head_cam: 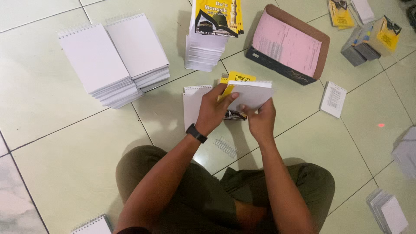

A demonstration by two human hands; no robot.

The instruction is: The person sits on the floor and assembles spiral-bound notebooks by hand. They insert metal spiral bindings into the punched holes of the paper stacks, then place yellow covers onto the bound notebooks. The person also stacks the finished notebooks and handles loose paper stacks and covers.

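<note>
Head view looks down on my two hands working over the tiled floor [52,143]. My left hand [213,110], with a black watch at the wrist, grips the small spiral-bound booklet [251,93] from its left side, thumb across the white page. My right hand [261,121] pinches the booklet's lower edge; a yellow cover shows behind the white sheets. The booklet is held up off the floor, above a loose white pad [191,104] and a bare wire spiral [226,148]. Beyond it an open cardboard box [323,52] leans on its side, with pink printed sheets filling it. White spiral pads [113,58] are stacked at the far left, and a stack topped by a yellow cover [214,37] stands beside the box.
</note>
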